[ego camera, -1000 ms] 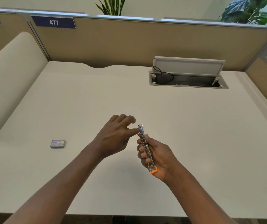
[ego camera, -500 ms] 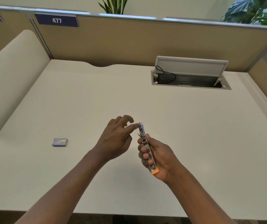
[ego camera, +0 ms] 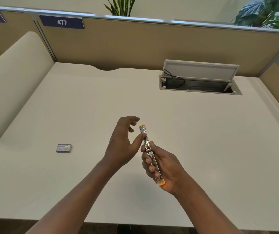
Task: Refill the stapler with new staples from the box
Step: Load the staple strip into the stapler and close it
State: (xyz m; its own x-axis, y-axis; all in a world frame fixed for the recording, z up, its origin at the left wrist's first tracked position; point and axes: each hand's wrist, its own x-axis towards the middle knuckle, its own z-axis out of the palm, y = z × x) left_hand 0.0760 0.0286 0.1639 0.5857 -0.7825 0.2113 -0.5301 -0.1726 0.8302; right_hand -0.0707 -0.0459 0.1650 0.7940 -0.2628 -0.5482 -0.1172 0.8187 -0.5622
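A slim metal stapler [ego camera: 149, 150] with orange ends is held above the white desk [ego camera: 84, 107], swung out long and straight. My right hand [ego camera: 164, 168] is wrapped around its lower half. My left hand [ego camera: 123, 144] is just left of it, fingers spread, with the thumb tip touching the stapler's upper part. The small blue-and-white staple box [ego camera: 64, 148] lies shut on the desk, well to the left of both hands.
An open cable hatch [ego camera: 200, 81] with a raised lid and a black cord sits at the back right of the desk. Tan partition walls [ego camera: 135, 44] close the back and sides. A cream curved divider [ego camera: 12, 78] rises at the left.
The stapler now reaches farther up, with an orange tip showing at its top end. My left hand has opened its fingers, and only the thumb stays on the stapler.
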